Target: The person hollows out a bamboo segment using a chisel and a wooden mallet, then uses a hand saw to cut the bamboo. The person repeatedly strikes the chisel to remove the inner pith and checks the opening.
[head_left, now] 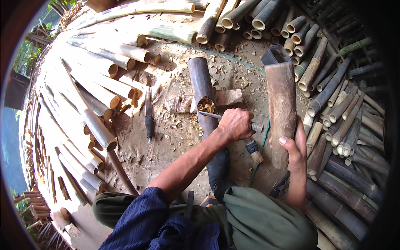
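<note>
My left hand (236,124) is closed round the handle of a chisel (210,115). Its narrow metal blade reaches left to the edge of a hole cut in a dark bamboo pole (201,79). Pale shavings (206,106) sit inside that hole. The pole lies across a rough wood block (179,103) on the ground. In my right hand (296,146) a thick wooden mallet (281,96) stands upright, to the right of the pole. Only the thumb and part of the fingers show on it. Near my knees, the pole's lower end is hard to tell from a black curved shape.
A knife (148,112) with a black-wrapped handle lies left of the pole. Another wrapped tool handle (254,151) is below my left hand. A dark plastic container (277,55) stands beyond the mallet. Cut bamboo poles (96,58) lie in piles left, behind and right; chips litter the ground.
</note>
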`<control>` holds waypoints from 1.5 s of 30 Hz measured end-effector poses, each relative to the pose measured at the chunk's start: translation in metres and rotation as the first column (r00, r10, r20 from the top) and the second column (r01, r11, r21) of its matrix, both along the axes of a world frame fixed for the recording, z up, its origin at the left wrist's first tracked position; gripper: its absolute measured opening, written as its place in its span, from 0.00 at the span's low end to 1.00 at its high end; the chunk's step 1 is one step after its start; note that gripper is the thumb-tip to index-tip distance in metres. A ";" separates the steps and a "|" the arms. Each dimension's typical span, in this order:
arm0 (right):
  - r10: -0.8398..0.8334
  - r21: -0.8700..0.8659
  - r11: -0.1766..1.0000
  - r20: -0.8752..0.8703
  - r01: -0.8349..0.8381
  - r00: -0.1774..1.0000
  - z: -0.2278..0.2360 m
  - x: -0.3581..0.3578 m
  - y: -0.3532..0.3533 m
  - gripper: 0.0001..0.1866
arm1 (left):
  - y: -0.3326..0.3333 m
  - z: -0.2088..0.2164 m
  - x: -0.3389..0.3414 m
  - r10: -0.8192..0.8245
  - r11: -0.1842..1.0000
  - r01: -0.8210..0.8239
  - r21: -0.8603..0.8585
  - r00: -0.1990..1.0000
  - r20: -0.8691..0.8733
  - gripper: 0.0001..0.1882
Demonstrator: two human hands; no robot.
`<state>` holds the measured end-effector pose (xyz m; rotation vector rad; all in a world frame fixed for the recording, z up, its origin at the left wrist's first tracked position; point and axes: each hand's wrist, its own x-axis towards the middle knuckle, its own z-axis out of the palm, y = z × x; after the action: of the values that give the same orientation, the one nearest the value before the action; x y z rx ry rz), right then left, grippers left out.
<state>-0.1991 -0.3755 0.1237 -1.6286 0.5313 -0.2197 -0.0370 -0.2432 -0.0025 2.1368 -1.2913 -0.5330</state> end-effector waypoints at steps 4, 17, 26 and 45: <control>-0.149 0.085 0.983 -0.151 0.163 0.977 -0.015 -0.032 0.011 0.50 | -0.002 0.006 0.011 0.005 0.992 -0.001 0.124 0.999 -0.036 0.16; 0.191 -0.473 0.872 0.091 -0.126 0.977 0.031 0.016 0.025 0.56 | 0.035 0.016 0.036 0.218 0.955 -0.231 -0.184 0.972 -0.089 0.12; 0.289 -0.428 0.859 -0.048 -0.281 0.956 0.014 0.034 0.032 0.55 | 0.028 0.000 0.056 0.242 0.908 -0.306 -0.286 0.940 -0.239 0.11; 0.180 -0.559 0.813 -0.028 -0.165 0.983 -0.012 0.089 -0.005 0.53 | -0.011 -0.014 0.143 -0.161 0.971 0.049 -0.234 0.856 -0.492 0.20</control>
<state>-0.1100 -0.3800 0.1118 -2.2359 0.3036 -0.2780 0.1061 -0.2546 -0.0166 1.6020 -1.1039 -0.8931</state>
